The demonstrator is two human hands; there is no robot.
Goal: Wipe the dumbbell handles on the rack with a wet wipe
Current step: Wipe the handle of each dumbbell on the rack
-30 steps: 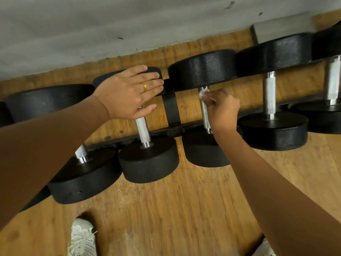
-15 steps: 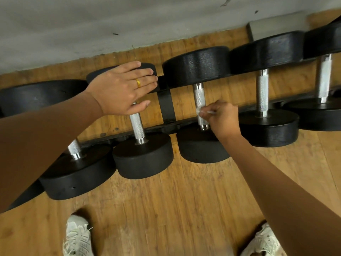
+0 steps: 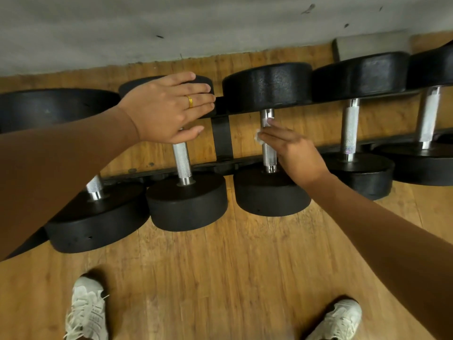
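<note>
I take the black rack bracket (image 3: 222, 136) as my reference. Just right of it, the right hand (image 3: 296, 153) lies across the steel handle (image 3: 269, 155) of the nearest dumbbell. Its fingers (image 3: 274, 137) are pressed together and nearly straight, holding the wet wipe (image 3: 259, 138) against the bar. The thumb is hidden, so I cannot tell whether it closes round the bar underneath.

Just left of the bracket, the left hand (image 3: 166, 109) rests flat on the far head (image 3: 204, 82) of the neighbouring dumbbell, fingers straight and together.

The wipe looks thin, limp and damp, so I judge it will bunch or slip unless the fingers trap it flat. The handle is rigid and knurled, which should drag on the cloth and may snag it. These weights look heavy and sit cradled on the rack, so I would not lift them. I would take the bar at mid-length and work around it. Further right of the bracket, two more handles (image 3: 350, 128) await.
</note>
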